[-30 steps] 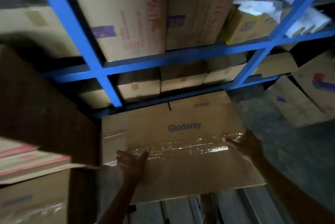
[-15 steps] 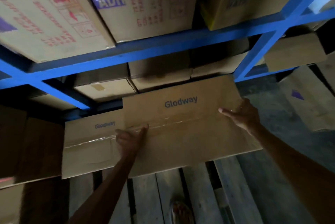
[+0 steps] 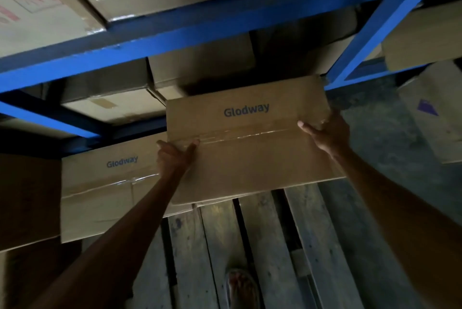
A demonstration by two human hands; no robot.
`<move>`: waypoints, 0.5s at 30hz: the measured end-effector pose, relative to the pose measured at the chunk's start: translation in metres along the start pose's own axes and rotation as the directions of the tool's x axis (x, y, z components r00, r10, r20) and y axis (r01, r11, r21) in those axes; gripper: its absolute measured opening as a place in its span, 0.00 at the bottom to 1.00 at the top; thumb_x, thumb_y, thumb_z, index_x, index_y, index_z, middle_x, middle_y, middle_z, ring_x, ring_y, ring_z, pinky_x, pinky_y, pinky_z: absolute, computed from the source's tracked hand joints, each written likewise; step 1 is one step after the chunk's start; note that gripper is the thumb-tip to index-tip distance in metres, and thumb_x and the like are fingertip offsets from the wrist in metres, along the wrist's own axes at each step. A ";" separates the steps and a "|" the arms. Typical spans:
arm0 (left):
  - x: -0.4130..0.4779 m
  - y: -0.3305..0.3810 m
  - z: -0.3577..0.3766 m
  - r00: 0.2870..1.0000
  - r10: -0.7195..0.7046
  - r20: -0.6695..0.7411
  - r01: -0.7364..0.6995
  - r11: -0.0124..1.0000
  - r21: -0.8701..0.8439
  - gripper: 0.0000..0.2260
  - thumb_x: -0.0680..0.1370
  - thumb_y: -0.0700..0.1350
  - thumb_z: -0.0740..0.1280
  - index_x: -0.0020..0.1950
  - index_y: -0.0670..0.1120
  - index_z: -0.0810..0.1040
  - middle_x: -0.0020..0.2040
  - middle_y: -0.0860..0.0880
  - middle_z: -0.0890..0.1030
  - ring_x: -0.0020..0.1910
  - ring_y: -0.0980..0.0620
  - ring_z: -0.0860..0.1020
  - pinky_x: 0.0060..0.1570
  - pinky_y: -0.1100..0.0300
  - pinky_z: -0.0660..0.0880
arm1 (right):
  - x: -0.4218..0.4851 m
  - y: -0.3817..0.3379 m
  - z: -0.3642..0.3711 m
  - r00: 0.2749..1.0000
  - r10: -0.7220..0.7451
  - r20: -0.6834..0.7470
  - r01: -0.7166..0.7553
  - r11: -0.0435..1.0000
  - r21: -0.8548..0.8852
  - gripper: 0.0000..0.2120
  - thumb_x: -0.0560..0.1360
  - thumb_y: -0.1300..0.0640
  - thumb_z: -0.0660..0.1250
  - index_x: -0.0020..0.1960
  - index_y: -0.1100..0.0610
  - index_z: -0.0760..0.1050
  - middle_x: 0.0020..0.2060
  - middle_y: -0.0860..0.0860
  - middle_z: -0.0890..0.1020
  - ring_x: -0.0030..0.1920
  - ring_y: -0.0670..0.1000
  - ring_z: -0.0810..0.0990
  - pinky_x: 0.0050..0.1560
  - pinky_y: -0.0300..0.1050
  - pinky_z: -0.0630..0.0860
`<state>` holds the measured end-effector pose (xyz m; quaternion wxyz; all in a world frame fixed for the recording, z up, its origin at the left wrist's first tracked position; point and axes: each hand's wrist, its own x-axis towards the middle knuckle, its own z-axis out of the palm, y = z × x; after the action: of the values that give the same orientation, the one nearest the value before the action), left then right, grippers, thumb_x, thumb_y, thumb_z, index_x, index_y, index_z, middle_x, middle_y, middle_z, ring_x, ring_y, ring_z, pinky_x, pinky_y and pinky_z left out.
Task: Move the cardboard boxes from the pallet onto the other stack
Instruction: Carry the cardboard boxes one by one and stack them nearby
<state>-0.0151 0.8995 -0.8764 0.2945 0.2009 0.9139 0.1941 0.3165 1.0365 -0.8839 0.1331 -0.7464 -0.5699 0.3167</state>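
A brown cardboard box (image 3: 252,158) printed "Glodway", taped along its top seam, sits over the far end of the wooden pallet (image 3: 262,246). My left hand (image 3: 175,156) grips its left edge, thumb on the tape. My right hand (image 3: 325,131) grips the right side, fingers lying over the top. A second "Glodway" box (image 3: 107,191) rests to the left, partly under the first box's corner and my left forearm.
A blue steel rack (image 3: 200,26) loaded with cartons runs across the top, its upright (image 3: 360,43) at the right. More cartons stand on the floor at the right (image 3: 435,113). A dark carton (image 3: 27,198) fills the left. A sandalled foot (image 3: 240,288) stands on the pallet.
The view has dropped and closed in on the box. Both hands keep their hold on its sides. More bare pallet boards and the second box now show.
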 end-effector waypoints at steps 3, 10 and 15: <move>0.008 0.000 -0.004 0.999 -0.032 -0.021 0.033 0.999 0.043 0.46 0.65 0.65 0.74 0.70 0.38 0.62 0.68 0.37 0.72 0.66 0.37 0.72 0.60 0.47 0.73 | 0.009 -0.002 0.002 1.000 -0.006 0.009 0.006 1.000 0.005 0.31 0.66 0.46 0.79 0.63 0.61 0.75 0.59 0.56 0.82 0.59 0.55 0.80 0.51 0.38 0.69; 0.006 -0.006 -0.003 0.996 -0.088 0.013 0.087 0.995 0.049 0.50 0.61 0.68 0.76 0.70 0.38 0.63 0.68 0.38 0.70 0.66 0.39 0.72 0.61 0.46 0.75 | 0.017 0.001 0.002 0.999 0.005 0.042 -0.004 1.000 -0.012 0.40 0.63 0.37 0.77 0.65 0.58 0.71 0.59 0.53 0.81 0.60 0.54 0.80 0.55 0.41 0.72; -0.009 -0.025 0.002 0.998 -0.068 0.015 0.067 0.997 0.037 0.49 0.60 0.68 0.76 0.67 0.39 0.64 0.66 0.39 0.73 0.62 0.39 0.75 0.57 0.46 0.78 | 0.018 0.010 0.001 0.998 -0.007 0.059 0.011 0.998 -0.060 0.39 0.64 0.38 0.77 0.67 0.58 0.70 0.62 0.55 0.80 0.62 0.56 0.78 0.58 0.42 0.71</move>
<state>-0.0138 0.8751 -0.8853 0.3046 0.1766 0.9211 0.1658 0.3258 1.0501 -0.8958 0.0950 -0.7379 -0.5864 0.3203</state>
